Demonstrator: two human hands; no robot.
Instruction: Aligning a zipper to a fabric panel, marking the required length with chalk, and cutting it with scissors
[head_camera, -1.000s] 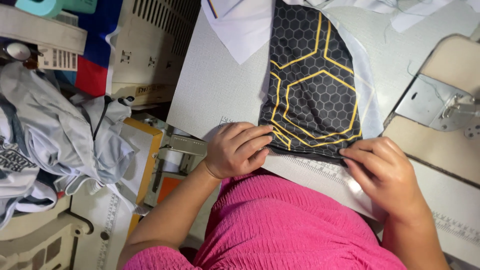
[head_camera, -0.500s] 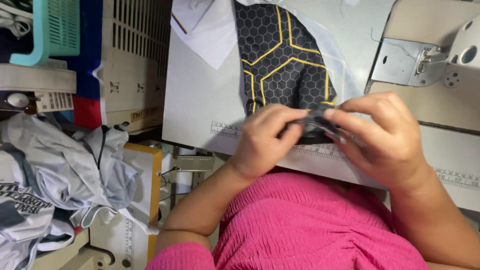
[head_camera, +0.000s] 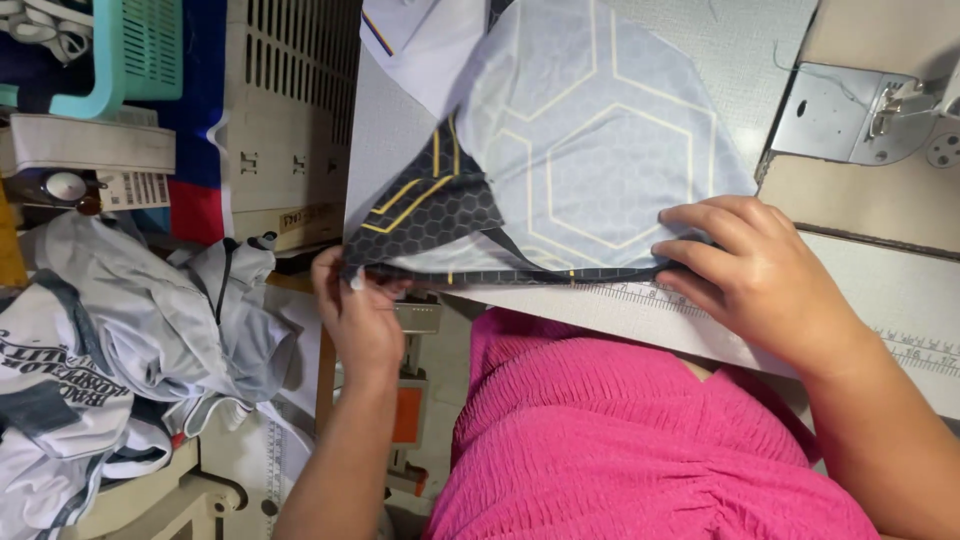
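**Thin printed knit panel, folding the bottom edge at the machine**

So I've got this fabric panel (head_camera: 590, 160) lying on the desk (head_camera: 740, 60), mostly wrong side up: pale grey with the hexagon lines ghosting through. One corner is flipped so the dark honeycomb face with yellow lines (head_camera: 430, 210) shows. The bottom edge runs along the desk's front edge, just above the printed ruler strip (head_camera: 650, 298).

My left hand (head_camera: 355, 300) is closed in a pinch on the left end of that folded hem, hanging off the desk corner. My right hand (head_camera: 760, 270) isn't gripping anything; fingers are spread flat, pressing the other end down.

Looks to me like light, soft, stretchy stuff, probably a bit slick, so it'll curl and creep if I let go. I'd say hold it right at the edge at both ends, gentle tension, not the middle.

Sewing machine (head_camera: 880, 110) sits just to the right; pile of grey garments (head_camera: 130, 330) and a teal basket (head_camera: 130, 50) off left.
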